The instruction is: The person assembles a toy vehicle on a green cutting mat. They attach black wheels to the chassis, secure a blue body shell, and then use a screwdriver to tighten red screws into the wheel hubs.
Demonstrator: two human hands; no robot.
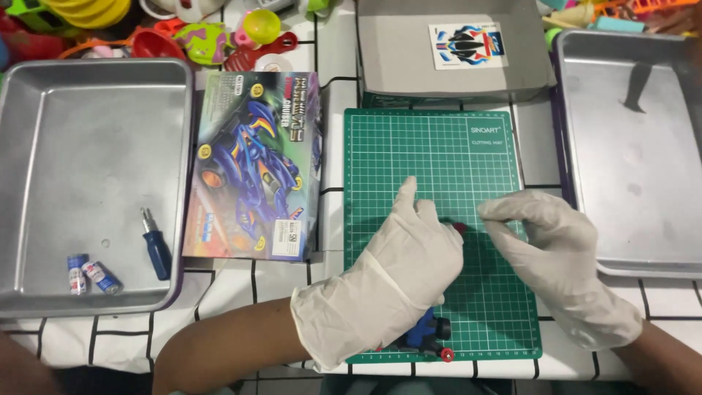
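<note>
Both gloved hands work over the green cutting mat. The left hand lies across a small blue toy car with black wheels and a red hub, which sits at the mat's near edge and is mostly hidden beneath the palm. Its fingers are curled together around a small red part that peeks out at the fingertips; how firmly it is held cannot be told. The right hand hovers just beside, thumb and forefinger drawn close in a pinch, with nothing visible between them. The red part looks tiny, and slick gloves could let it slip. The car, so near the edge, could be nudged off the mat.
</note>
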